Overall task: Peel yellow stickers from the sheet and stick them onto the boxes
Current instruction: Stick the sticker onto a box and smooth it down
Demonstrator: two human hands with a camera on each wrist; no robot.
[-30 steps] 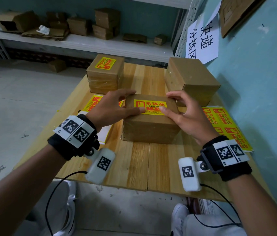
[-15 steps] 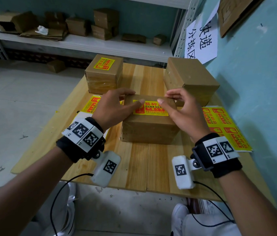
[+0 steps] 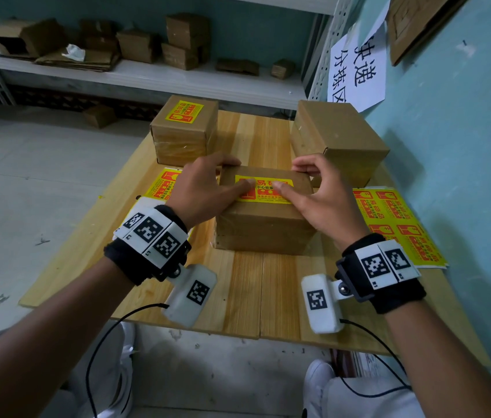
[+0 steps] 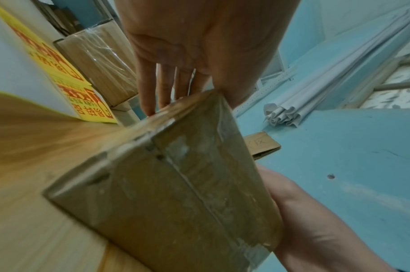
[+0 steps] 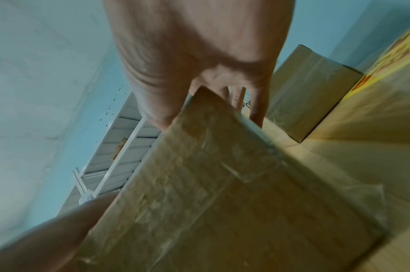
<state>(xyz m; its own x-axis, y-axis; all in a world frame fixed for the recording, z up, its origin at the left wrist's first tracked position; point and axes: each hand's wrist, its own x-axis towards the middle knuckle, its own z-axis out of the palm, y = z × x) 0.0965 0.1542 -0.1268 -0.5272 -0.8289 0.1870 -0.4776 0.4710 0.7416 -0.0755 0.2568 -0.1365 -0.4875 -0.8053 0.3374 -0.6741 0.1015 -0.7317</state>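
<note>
A taped brown box [image 3: 264,224] stands mid-table with a yellow-and-red sticker [image 3: 265,195] on its top. My left hand [image 3: 205,188] holds the box from the left: fingers hooked over the far edge, thumb pressing the sticker's left part. My right hand [image 3: 319,197] mirrors it, thumb on the sticker's right part. In the left wrist view my left hand's fingers [image 4: 150,92] reach the far top edge of the box [image 4: 176,193]. In the right wrist view my right hand [image 5: 199,55] lies over the box [image 5: 222,193]. One sticker sheet [image 3: 398,224] lies at the right.
A second sticker sheet [image 3: 163,184] lies partly under my left wrist. At the back left stands a box [image 3: 184,143] that bears a sticker; a plain box [image 3: 337,140] stands at the back right against the teal wall [image 3: 464,146]. Shelves with cartons run behind the table.
Both thumbs have slid a short way over the sticker toward its far edge. The box has stayed where it was.
</note>
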